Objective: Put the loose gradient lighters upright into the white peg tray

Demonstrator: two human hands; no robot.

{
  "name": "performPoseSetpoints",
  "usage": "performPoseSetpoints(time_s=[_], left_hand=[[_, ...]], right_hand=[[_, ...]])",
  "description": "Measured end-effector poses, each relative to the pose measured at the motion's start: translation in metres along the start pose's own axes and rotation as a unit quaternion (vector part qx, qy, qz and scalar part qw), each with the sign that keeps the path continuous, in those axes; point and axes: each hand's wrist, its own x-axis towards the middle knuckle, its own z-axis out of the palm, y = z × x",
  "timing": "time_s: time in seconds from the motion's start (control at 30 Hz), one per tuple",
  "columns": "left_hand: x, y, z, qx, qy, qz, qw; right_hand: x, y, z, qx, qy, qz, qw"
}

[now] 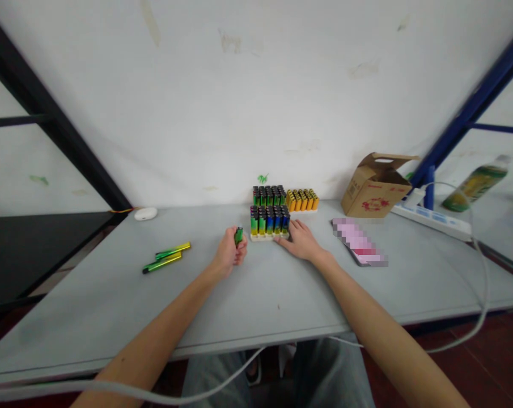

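My left hand (231, 250) is closed in a fist round a slim green tube with a dark tip (238, 236), its top poking up above the fingers. Right of it stands a white rack (265, 238) filled with upright green, yellow and blue tubes with black tips (270, 220). My right hand (301, 241) grips the rack's front right corner, thumb along the front and fingers at the right side. Two loose tubes, green fading to yellow (166, 262), lie on the table at the left.
Behind the rack are a group of green tubes (268, 196) and a group of orange tubes (302, 200). An open cardboard box (369, 190), a phone (360, 241), a power strip (435, 219) and a drink bottle (477, 184) are at right. A white case (145, 213) lies back left.
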Motion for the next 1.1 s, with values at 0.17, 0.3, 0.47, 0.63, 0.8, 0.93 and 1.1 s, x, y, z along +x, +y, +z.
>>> performPoseSetpoints(time_s=[0.17, 0.3, 0.47, 0.63, 0.8, 0.93, 1.1], left_hand=[[-0.0001, 0.0017, -0.0009, -0.007, 0.009, -0.008, 1.0], [0.0007, 0.0017, -0.0007, -0.003, 0.005, -0.02, 1.0], [0.0017, 0.0001, -0.0016, 0.006, 0.003, -0.014, 1.0], [0.0027, -0.0024, -0.0037, 0.006, 0.0, -0.018, 1.0], [0.0029, -0.0035, -0.0046, -0.001, -0.013, -0.009, 1.0], [0.0018, -0.0007, -0.0036, -0.037, -0.028, 0.005, 0.999], [0.0018, 0.0019, -0.0016, -0.088, -0.02, 0.077, 0.993]], right_hand=[[-0.0002, 0.0006, 0.0004, 0.001, 0.002, 0.003, 1.0], [-0.0005, -0.0001, -0.0001, -0.001, 0.001, 0.004, 1.0], [-0.0003, -0.0002, -0.0006, -0.005, -0.002, 0.002, 1.0], [-0.0002, -0.0002, -0.0009, -0.01, -0.001, 0.002, 1.0], [-0.0003, -0.0007, -0.0015, -0.008, -0.002, 0.001, 1.0], [-0.0002, -0.0016, -0.0029, -0.01, -0.002, -0.001, 1.0], [-0.0005, -0.0011, -0.0042, -0.006, -0.008, -0.005, 1.0]])
